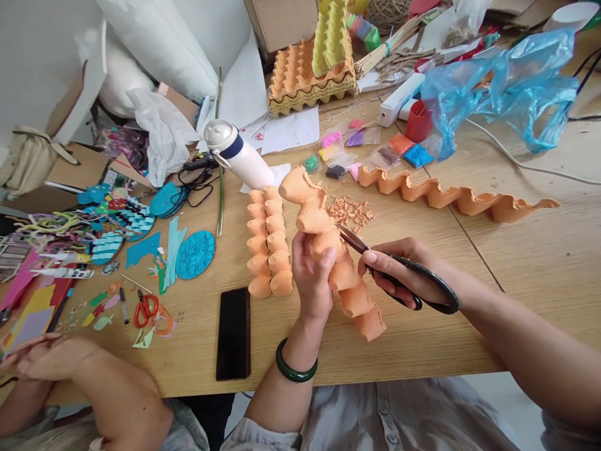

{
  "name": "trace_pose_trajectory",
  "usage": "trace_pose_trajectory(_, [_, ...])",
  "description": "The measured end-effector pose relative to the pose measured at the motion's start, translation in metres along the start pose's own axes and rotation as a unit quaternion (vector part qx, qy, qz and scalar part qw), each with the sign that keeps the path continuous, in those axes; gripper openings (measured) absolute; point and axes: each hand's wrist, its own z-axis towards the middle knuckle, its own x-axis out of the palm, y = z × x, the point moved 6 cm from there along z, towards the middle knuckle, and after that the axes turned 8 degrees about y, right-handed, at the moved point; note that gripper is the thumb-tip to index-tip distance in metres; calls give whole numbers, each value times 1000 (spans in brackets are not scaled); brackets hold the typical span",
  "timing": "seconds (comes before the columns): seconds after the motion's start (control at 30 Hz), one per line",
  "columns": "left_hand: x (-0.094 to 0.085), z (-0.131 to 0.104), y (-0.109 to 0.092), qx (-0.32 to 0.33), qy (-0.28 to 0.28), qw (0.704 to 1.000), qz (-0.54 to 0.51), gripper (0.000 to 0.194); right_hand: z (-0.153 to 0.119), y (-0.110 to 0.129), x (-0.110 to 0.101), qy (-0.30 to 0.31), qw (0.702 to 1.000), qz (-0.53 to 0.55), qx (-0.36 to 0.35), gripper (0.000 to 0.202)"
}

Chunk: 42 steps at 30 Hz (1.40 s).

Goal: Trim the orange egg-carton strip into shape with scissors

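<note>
My left hand [313, 275] is closed around an orange strip of egg carton [345, 270], its row of cups slanting across the middle of the view. In my right hand [404, 269] is a pair of black-handled scissors [434, 285]. The scissor blades meet the strip's edge near its upper half; whether they are cutting cannot be made out. Two rows of orange carton cups [270, 244] stand just left of my left hand. Beyond the scissors lies another orange carton strip [451, 194], and small orange scraps [354, 213] are scattered behind the blades.
A white bottle [241, 156] stands behind the cup rows, and a black phone [233, 334] lies near the front edge. Egg trays [305, 75] are stacked at the back. A blue plastic bag [511, 88] sits right. Another person's hands [51, 357] rest at left.
</note>
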Motion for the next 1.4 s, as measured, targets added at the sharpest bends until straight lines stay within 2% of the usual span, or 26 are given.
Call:
trace_pose_trajectory(0.27, [2, -5, -5, 27, 2, 998, 58, 49, -7, 3, 2, 10, 998, 51, 44, 53])
trace_pose_trajectory(0.6, [5, -10, -8, 30, -7, 996, 87, 53, -7, 0, 4, 27, 989, 135, 52, 50])
trace_pose_trajectory(0.8, [7, -9, -9, 17, 5, 995, 97, 55, -6, -3, 1, 51, 980, 165, 95, 54])
trace_pose_trajectory(0.97, [7, -8, -9, 18, 18, 994, 103, 52, -6, -5, -2, 45, 984, 138, 100, 56])
trace_pose_trajectory(1.2, [-1, -2, -5, 65, 13, 990, 126, 54, 0, -5, -3, -37, 999, 9, 39, 61])
trace_pose_trajectory(1.3, [-3, 2, 2, 42, 10, 995, 95, 53, 5, -6, -3, -57, 998, -28, 11, 61])
trace_pose_trajectory(1.4, [-4, 6, 9, -8, 2, 999, 34, 49, 8, -10, -3, -62, 997, -40, -3, 62])
